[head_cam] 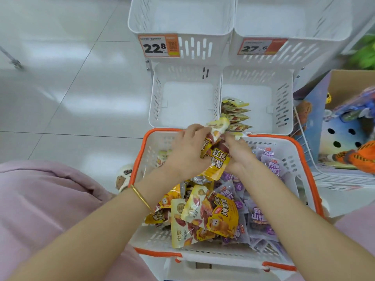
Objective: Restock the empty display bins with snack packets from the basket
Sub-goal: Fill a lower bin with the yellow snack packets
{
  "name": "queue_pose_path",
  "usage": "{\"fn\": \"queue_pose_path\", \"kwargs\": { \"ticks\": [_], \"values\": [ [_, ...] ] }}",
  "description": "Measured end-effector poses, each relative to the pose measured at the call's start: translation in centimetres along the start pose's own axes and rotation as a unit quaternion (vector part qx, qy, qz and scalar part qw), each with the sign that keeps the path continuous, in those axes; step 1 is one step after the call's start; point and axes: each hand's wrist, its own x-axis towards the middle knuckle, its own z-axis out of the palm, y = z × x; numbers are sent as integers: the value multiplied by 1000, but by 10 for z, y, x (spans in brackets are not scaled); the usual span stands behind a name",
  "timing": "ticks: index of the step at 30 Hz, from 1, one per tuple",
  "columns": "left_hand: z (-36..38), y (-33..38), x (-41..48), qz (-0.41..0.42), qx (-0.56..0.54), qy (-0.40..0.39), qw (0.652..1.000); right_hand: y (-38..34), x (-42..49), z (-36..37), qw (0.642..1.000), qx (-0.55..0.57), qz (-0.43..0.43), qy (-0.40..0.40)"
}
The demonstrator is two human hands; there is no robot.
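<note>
Basket (158, 252) close in front of me.
Left hand (188, 153) and right hand (239, 155) both grip yellow packets (216, 159) at its far rim, near the part-filled bin (283, 110).

White display bins (156, 98): four; orange-rimmed basket (308, 159): one; price tags (158, 46): two; packets (233, 116) upright in one bin: at least four.

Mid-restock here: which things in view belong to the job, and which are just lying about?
Job: left hand, right hand, both gripping yellow packets; basket; purple packets; lower right bin with its packet row; empty lower left bin; upper left bin; upper right bin.
Lying about: cardboard box; blue toy; orange toy.
</note>
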Motion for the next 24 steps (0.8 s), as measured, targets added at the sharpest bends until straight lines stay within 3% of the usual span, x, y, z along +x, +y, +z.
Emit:
{"fn": "queue_pose_path", "kwargs": {
  "ticks": [3,6,8,11,15,18,24],
  "values": [
    [4,4,9,-10,-62,-12,998,-10,-2,-16,991,86,74,-74],
    [4,6,17,-5,-105,4,994,-16,-10,-27,981,109,36,-157],
    [8,6,21,0,-100,-6,995,-18,-10,-28,988,30,-39,-143],
    [21,4,27,-46,-170,-8,984,-22,0,-31,986,-92,-126,-53],
    [28,11,49,-104,-209,-25,972,-40,4,-39,976,-146,-146,-66],
    [27,24,76,-79,-199,-7,977,-63,7,-44,946,-222,-213,-97],
    [34,52,131,2,-155,57,986,-126,33,-60,874,-365,-319,-41]
  ]
}}
